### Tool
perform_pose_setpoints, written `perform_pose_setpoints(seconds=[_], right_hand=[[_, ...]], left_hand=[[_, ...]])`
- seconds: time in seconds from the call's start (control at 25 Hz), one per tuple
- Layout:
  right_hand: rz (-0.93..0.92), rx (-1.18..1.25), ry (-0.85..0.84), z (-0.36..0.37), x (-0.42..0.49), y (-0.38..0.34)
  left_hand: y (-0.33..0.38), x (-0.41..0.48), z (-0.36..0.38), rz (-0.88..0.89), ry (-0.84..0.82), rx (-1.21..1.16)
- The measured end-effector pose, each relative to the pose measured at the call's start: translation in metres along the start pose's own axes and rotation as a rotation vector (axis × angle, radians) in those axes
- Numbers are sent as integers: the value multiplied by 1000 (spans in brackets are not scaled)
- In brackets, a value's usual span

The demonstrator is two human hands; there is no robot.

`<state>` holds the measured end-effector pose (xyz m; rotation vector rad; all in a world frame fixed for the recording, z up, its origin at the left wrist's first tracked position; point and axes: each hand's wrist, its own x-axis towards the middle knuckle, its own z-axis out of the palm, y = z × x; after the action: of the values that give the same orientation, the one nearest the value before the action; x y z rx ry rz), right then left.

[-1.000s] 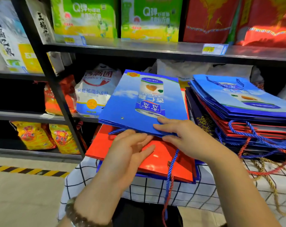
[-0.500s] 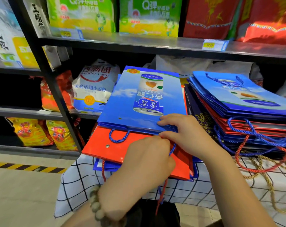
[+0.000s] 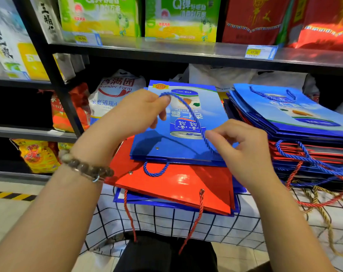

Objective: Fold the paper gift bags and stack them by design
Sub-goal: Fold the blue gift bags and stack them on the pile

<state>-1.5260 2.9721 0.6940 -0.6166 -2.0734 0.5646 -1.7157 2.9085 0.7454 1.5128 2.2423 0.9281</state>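
Handle-tidying, looks like: left hand (image 3: 135, 112) and right hand (image 3: 239, 146) fingers pinch the blue cord (image 3: 188, 112) over the blue bag (image 3: 186, 152) at 12 o'clock, which next probably wants tucking flat, then the 3 o'clock stack (image 3: 296, 124).

Bright, even light fell from overhead. A white glare patch sat on the glossy red bag (image 3: 166, 189), and the steel shelf (image 3: 186, 51) gave a dull sheen. The left hand (image 3: 139, 112) threw a soft shadow on the blue bag (image 3: 166, 152). Recesses under the shelf lay dark. Slight blur softened everything; the wide lens bowed the left post (image 3: 49, 61).
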Motion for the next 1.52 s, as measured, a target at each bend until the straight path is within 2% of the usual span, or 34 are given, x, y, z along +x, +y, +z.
perform_pose_setpoints(seconds=[0.08, 0.16, 0.2, 0.36, 0.44, 0.56, 0.64, 0.72, 0.84, 0.92, 1.04, 1.16, 1.52], right_hand=[[78, 23, -171, 15, 5, -21], [159, -116, -410, 35, 15, -30], [189, -147, -455, 45, 20, -31], [279, -116, -375, 65, 29, -29], [295, -77, -342, 66, 27, -27], [309, 22, -302, 65, 28, -22], [290, 13, -308, 65, 28, -21], [258, -45, -320, 64, 26, -21], [180, -253, -465, 52, 19, -17], [140, -304, -550, 42, 15, -14], [117, -324, -575, 38, 10, -11], [115, -331, -567, 39, 10, -11], [146, -288, -532, 40, 9, -9]], left_hand=[[5, 6, 4, -14, -63, -322], [8, 7, 7, -45, -127, -565], [9, 7, 9, -58, -125, -651], [7, 5, 11, -124, -64, -879], [-3, 5, 10, -123, -52, -768], [-22, -4, 8, -56, -94, -320], [-29, -9, 9, -44, -109, -300], [-32, -11, 9, -44, -32, -295], [-36, -9, 4, -2, 56, -87], [-37, -10, 2, 48, 13, 45], [-34, -13, 3, 123, -24, 157], [-33, -13, 6, 181, 24, 192], [-39, -15, 12, 142, 75, 75]])
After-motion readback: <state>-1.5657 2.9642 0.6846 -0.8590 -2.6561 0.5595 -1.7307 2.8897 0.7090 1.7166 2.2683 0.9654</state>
